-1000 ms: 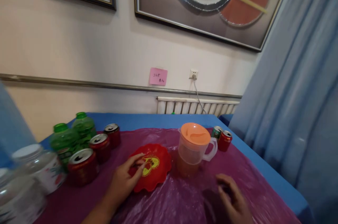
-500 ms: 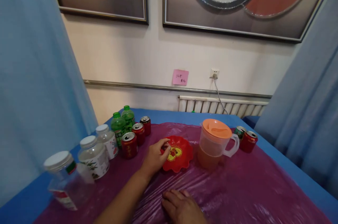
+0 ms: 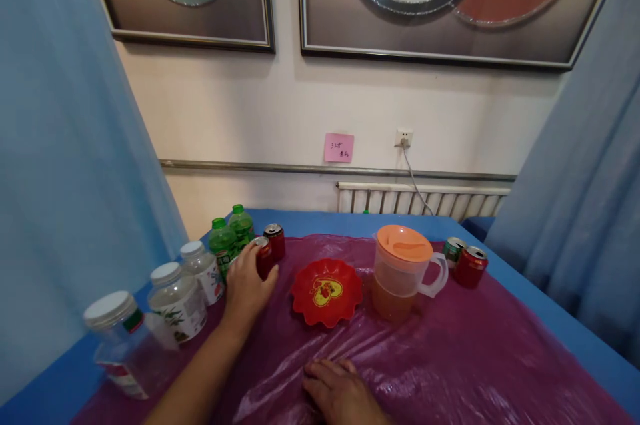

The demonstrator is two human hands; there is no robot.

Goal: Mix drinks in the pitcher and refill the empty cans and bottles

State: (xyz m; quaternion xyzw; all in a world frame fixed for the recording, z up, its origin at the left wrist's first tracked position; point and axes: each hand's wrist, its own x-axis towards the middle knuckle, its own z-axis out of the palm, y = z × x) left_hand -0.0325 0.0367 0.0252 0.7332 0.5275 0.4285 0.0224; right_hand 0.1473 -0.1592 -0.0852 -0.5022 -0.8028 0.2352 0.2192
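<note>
My left hand [image 3: 250, 286] is over the nearest red can at the left, hiding nearly all of it. Its thumb stands apart from the fingers, and no grip on the can shows. Just beyond the fingertips are a second red can [image 3: 264, 263] and a darker-topped can [image 3: 275, 242]. Palm down, my right hand [image 3: 341, 390] lies on the purple plastic sheet with its fingers spread, holding nothing. A red scalloped plate [image 3: 303, 288] with a yellow print rests between the hands and the wall.
A lidded pitcher [image 3: 395, 285] of amber liquid stands right of the plate. Farther right are a red can [image 3: 471, 267] and a green can [image 3: 454, 249]. Clear jars [image 3: 177, 301] and green bottles [image 3: 223, 243] line the left side. Blue curtains hang at both sides.
My left hand has moved left from the plate's edge to the near red can, uncovering the plate. My right hand remains on the sheet. The view has shifted slightly.
</note>
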